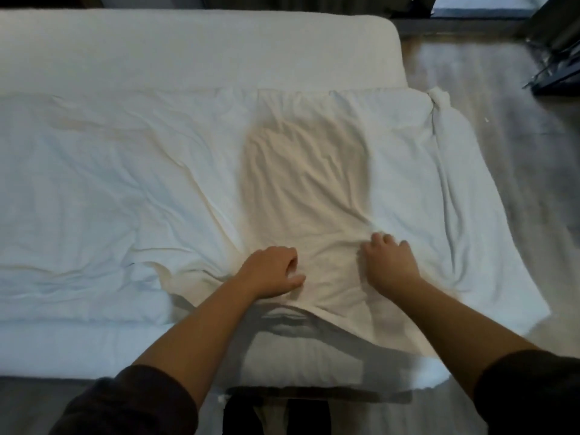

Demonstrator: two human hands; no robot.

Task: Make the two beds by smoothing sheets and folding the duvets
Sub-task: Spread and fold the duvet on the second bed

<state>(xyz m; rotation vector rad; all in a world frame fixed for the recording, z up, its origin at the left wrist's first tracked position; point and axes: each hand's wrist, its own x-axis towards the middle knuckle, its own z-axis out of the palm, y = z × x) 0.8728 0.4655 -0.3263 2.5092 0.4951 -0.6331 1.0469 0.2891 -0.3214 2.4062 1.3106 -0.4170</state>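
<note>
duvet: white duvet point(157, 171) lies across the middle band of the frame, creased all over; right side droops off the bed, near edge hangs over toward me.
left hand: my left hand point(273, 271), low centre, fingers curled into the cloth, thumb out; creases run to it, so I read it as a grip.
right hand: my right hand point(389, 262), just right of it and apart, fingers curled, cloth bunched under them.
handling: my guess is light, soft, limp. It slides on the sheet and drags creases rather than moving as one piece.
grip points: better at edges, e.g. the knotted corner point(439, 100) upper right, or the near edge.
surface: bed point(389, 48) in the top band, sheet point(188, 42) smooth there.
room: glossy floor point(502, 136) at right; dark object point(555, 67) top right, can't tell what.
</note>
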